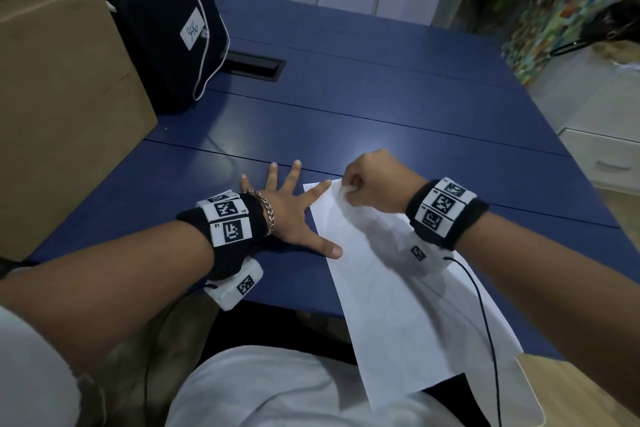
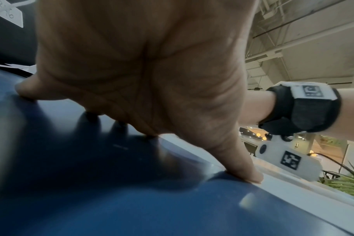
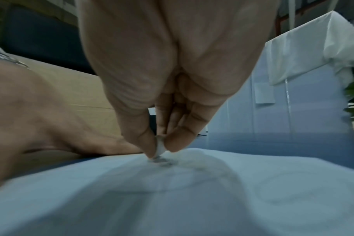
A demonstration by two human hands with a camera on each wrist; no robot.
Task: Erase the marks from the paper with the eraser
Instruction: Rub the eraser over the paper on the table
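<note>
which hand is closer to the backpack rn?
Left. The left hand lies spread flat on the desk, on the same side as the backpack but well short of it. The right hand pinches the eraser on the paper, farther away.

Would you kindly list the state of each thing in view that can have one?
Paper: flat on the table, near end overhanging the edge.
Eraser: pinched, pressed onto the paper.
Right hand: curled, pinching the eraser.
Left hand: spread flat, thumb and forefinger on the paper's edge.
Backpack: upright, closed.
Cardboard box: closed.
</note>
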